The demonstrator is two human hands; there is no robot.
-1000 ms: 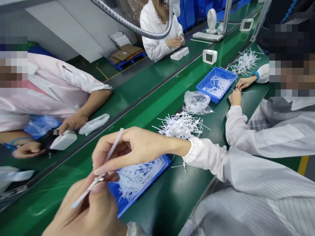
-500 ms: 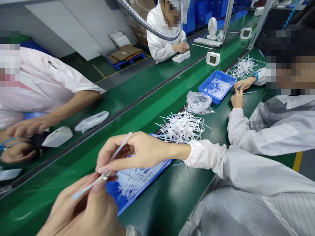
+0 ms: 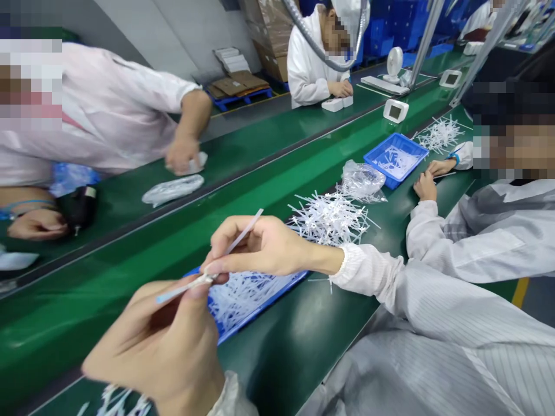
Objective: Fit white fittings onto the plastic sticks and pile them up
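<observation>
My left hand (image 3: pixel 169 335) pinches a thin translucent plastic strip (image 3: pixel 176 292) between thumb and fingers. Above it, my right hand (image 3: pixel 264 248) is closed on another thin strip (image 3: pixel 245 232) that slants up past its fingers. The two strips meet at a small white piece (image 3: pixel 208 278) between my fingertips, partly hidden by them. Under my hands sits a blue tray (image 3: pixel 262 307) holding many loose strips (image 3: pixel 247 297). A heap of strips with small white pieces (image 3: pixel 332 219) lies just beyond my right wrist.
More joined strips (image 3: pixel 124 403) lie at the bottom left. Further along are a clear plastic bag (image 3: pixel 362 181), a second blue tray (image 3: pixel 372 155) and a co-worker's hands (image 3: pixel 427 182). Across the green belt, another co-worker's hand (image 3: pixel 184 153) is beside a plastic-wrapped item (image 3: pixel 173 189); a black tool (image 3: pixel 82 211) lies nearby.
The view has shifted, and my hands appear further right and higher, still pinching the strips. Across the belt, the co-worker's arm has swung out toward the wrapped item, and the white box there is gone.
</observation>
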